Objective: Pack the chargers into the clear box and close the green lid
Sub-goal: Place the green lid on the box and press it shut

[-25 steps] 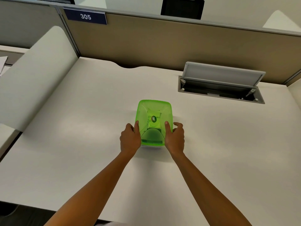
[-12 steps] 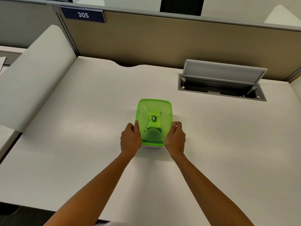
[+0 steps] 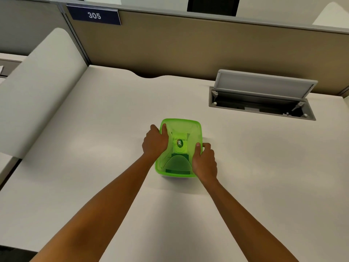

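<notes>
The green lid (image 3: 181, 129) lies on top of the clear box in the middle of the white desk (image 3: 94, 167); only a sliver of the box's clear wall (image 3: 170, 178) shows under the near rim. Dark shapes, likely chargers, show dimly through the lid. My left hand (image 3: 155, 142) grips the lid's left edge toward the far corner, thumb on top. My right hand (image 3: 204, 161) grips the right edge near the front corner, thumb pressed on the lid.
An open grey cable hatch (image 3: 264, 91) is set into the desk at the back right. A beige partition (image 3: 188, 44) with a sign reading 305 runs along the back. A rounded white divider (image 3: 37, 91) stands at the left.
My left hand has slid from the lid's near left corner toward the far left corner. My right hand stays at the near right edge, fingers now curled around it.
</notes>
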### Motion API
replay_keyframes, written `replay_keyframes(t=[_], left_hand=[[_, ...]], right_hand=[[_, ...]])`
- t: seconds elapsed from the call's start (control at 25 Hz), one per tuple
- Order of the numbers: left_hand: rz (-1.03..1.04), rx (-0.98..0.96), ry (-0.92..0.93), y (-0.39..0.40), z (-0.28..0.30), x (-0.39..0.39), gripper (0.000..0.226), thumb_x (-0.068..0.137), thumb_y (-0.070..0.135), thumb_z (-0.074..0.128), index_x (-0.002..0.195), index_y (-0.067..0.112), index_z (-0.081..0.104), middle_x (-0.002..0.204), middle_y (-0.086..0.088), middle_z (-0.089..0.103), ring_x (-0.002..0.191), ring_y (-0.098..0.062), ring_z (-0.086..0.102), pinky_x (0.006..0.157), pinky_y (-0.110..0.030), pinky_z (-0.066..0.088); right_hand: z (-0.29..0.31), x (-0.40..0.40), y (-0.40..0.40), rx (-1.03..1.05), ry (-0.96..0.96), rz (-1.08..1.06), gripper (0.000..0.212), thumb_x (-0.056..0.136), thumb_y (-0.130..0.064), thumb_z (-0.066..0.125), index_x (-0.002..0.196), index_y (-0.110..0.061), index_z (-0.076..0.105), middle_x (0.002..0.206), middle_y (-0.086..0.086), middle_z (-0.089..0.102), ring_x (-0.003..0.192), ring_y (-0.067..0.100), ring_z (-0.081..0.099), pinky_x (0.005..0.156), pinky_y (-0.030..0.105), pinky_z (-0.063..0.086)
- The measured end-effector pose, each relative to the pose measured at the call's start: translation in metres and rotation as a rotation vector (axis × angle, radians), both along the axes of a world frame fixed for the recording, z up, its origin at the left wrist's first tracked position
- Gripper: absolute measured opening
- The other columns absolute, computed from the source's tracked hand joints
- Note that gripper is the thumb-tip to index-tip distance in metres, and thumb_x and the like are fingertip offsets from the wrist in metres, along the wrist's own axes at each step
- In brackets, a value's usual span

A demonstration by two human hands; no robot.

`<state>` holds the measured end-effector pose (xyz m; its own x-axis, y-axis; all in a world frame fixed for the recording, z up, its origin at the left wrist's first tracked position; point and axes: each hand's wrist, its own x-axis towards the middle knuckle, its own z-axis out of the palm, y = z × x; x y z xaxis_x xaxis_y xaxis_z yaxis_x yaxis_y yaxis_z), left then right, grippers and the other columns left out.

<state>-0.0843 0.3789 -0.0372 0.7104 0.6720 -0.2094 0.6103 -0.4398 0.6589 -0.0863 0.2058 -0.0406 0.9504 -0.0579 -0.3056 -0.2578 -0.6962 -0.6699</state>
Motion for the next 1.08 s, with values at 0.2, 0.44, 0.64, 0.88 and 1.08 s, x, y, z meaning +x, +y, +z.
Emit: replay_keyframes(t=[0.2,0.44,0.64,0.88,1.08], left_hand=[[0.013,-0.126,-0.074,0.011,-0.006,0.019,0.059,0.1,0.058,0.035,0.062,0.014,0.037,0.06,-0.002,0.047,0.059,-0.022,0.045,0.055,-0.032,0.031],[0.019,-0.2,-0.115,0.014,-0.007,0.022,0.056,0.102,0.053,0.037,0.062,0.014,0.038,0.058,-0.002,0.044,0.058,-0.02,0.043,0.055,-0.031,0.032],[0.198,-0.225,-0.135,0.013,-0.012,0.006,0.052,0.095,0.058,0.042,0.064,0.016,0.036,0.061,0.001,0.044,0.059,-0.02,0.042,0.055,-0.031,0.03],[0.119,-0.117,0.014,0.034,-0.007,-0.013,0.057,0.087,0.071,0.045,0.068,0.017,0.045,0.068,0.002,0.056,0.064,-0.016,0.052,0.059,-0.031,0.035],[-0.02,-0.122,0.018,0.011,-0.004,-0.012,0.056,0.093,0.066,0.044,0.064,0.018,0.038,0.063,0.001,0.048,0.061,-0.02,0.047,0.057,-0.03,0.034]], right_hand=[[-0.006,-0.009,0.0,-0.008,-0.102,-0.031,0.044,0.101,-0.051,0.026,0.126,-0.023,0.048,0.117,0.007,0.064,0.102,0.034,0.063,0.078,0.038,0.044],[-0.01,-0.005,-0.004,-0.02,-0.184,-0.013,0.039,0.103,-0.046,0.025,0.116,-0.021,0.053,0.094,0.008,0.069,0.087,0.033,0.064,0.072,0.037,0.047],[-0.008,0.026,-0.015,0.043,-0.217,0.193,0.038,0.103,-0.042,0.03,0.104,-0.022,0.062,0.074,0.001,0.063,0.073,0.031,0.06,0.065,0.033,0.042],[0.007,0.106,-0.033,-0.04,-0.195,0.918,0.04,0.103,-0.044,0.037,0.121,-0.025,0.068,0.109,-0.001,0.072,0.099,0.016,0.064,0.081,0.026,0.044],[0.017,0.136,-0.016,-0.327,-0.411,1.023,0.041,0.094,-0.064,0.036,0.108,-0.037,0.064,0.088,-0.008,0.058,0.083,0.015,0.06,0.065,0.03,0.041]])
